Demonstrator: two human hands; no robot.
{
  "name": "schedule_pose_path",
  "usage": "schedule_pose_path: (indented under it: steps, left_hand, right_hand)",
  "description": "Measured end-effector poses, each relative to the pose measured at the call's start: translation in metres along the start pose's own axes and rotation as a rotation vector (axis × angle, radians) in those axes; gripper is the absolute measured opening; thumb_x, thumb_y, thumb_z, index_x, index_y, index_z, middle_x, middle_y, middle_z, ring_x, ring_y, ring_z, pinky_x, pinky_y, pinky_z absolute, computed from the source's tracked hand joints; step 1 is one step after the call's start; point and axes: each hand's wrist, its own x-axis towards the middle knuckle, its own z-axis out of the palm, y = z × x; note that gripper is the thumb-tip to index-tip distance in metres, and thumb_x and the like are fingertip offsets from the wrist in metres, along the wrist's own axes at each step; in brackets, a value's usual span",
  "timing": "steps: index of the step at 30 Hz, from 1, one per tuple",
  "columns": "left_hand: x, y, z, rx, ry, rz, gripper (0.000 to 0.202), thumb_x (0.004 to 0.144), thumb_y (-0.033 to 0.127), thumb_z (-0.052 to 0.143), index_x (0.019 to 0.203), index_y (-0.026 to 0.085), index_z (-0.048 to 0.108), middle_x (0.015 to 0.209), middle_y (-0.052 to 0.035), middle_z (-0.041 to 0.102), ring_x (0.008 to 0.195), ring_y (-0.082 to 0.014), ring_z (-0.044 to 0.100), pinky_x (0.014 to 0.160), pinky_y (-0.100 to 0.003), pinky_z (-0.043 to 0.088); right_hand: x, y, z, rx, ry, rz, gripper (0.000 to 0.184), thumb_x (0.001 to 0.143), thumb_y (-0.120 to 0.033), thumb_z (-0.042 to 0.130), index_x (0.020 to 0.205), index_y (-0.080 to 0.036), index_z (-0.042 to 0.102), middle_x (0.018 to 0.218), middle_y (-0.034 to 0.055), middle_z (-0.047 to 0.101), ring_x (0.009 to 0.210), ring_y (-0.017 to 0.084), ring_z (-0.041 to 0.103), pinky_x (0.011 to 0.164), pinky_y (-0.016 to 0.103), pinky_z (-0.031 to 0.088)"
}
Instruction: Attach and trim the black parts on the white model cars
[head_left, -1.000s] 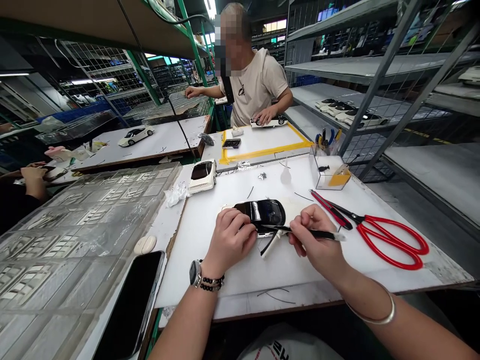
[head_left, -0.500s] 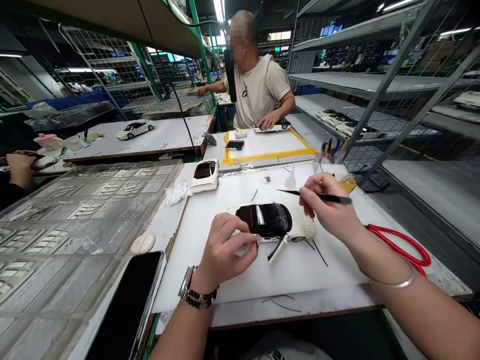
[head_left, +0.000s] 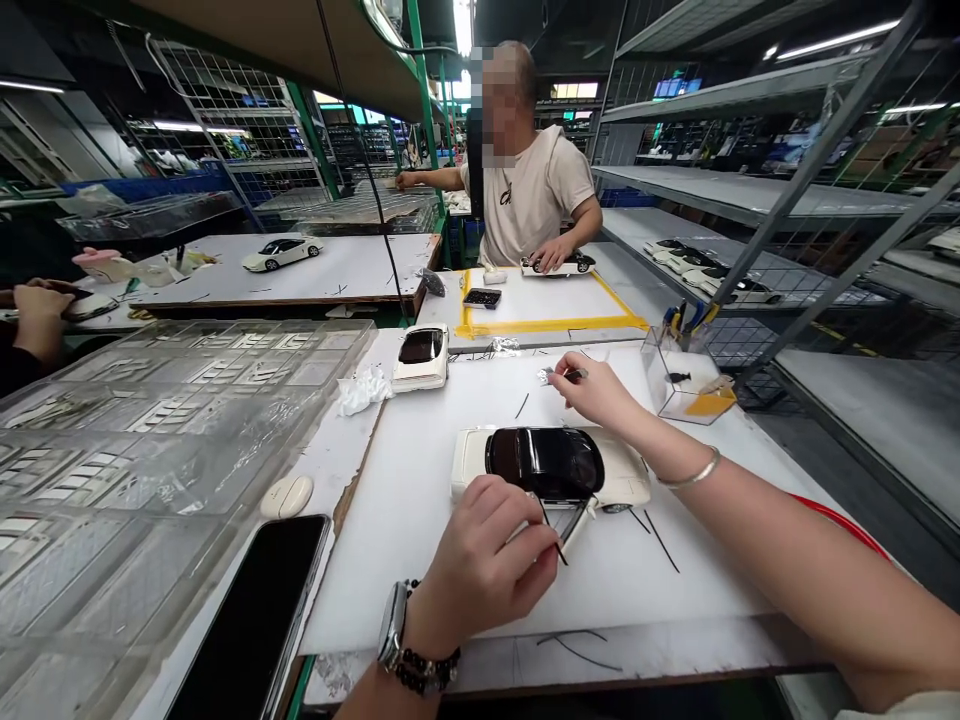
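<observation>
A cream model car (head_left: 551, 465) with a glossy black roof lies on the white board, its near-side door (head_left: 576, 528) swung out. My left hand (head_left: 495, 550) is closed in front of the car, by the open door, with a thin black strip (head_left: 553, 534) pinched between thumb and finger. Beyond the car, my right hand (head_left: 592, 388) is closed on black tweezers (head_left: 576, 374), mostly hidden by the fingers. Its fingertips are at a small crumpled foil piece (head_left: 544, 376). Loose black strips (head_left: 664, 543) lie right of the door.
Another cream car (head_left: 421, 358) stands at the back left beside crumpled tissue (head_left: 364, 390). Left are compartment trays (head_left: 187, 430), an earbud case (head_left: 287, 497) and a phone (head_left: 251, 620). Red-handled scissors (head_left: 844, 522) lie right, behind my arm; a clear box (head_left: 686, 385) stands back right. A co-worker (head_left: 536, 190) sits opposite.
My right hand has moved away from me and left, down to the foil. My left hand has come nearer and right, with the black strip now plainly visible. The view has shifted.
</observation>
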Motion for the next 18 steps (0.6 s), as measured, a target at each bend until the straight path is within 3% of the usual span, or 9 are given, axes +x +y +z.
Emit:
schedule_pose_path:
  steps: [4, 8, 18]
  left_hand:
    - [-0.001, 0.000, -0.001, -0.004, -0.014, 0.001, 0.011, 0.078, 0.005, 0.058, 0.081, 0.017, 0.058, 0.075, -0.0036, 0.061, 0.073, -0.0158, 0.053, 0.070, -0.036, 0.046]
    - [-0.002, -0.001, 0.000, -0.014, -0.037, 0.006, 0.009, 0.078, 0.007, 0.058, 0.080, 0.015, 0.058, 0.075, -0.0039, 0.060, 0.074, -0.0161, 0.053, 0.071, -0.036, 0.046]
    - [0.000, 0.001, -0.003, 0.024, -0.034, 0.000, 0.008, 0.080, 0.008, 0.058, 0.080, 0.016, 0.060, 0.075, -0.0034, 0.061, 0.074, -0.0159, 0.053, 0.073, -0.036, 0.047]
  right_hand:
    - [0.024, 0.004, 0.008, -0.052, 0.007, 0.082, 0.012, 0.086, -0.027, 0.054, 0.089, -0.016, 0.050, 0.064, -0.0033, 0.054, 0.052, 0.009, 0.051, 0.057, 0.023, 0.039]
    - [0.039, 0.008, 0.013, -0.074, -0.025, 0.138, 0.023, 0.092, -0.034, 0.052, 0.100, -0.012, 0.053, 0.068, -0.0031, 0.054, 0.053, 0.007, 0.050, 0.055, 0.021, 0.043]
    - [0.045, 0.017, 0.014, -0.118, -0.013, 0.182, 0.029, 0.094, -0.038, 0.051, 0.105, -0.011, 0.054, 0.071, -0.0024, 0.055, 0.055, 0.006, 0.051, 0.057, 0.021, 0.046]
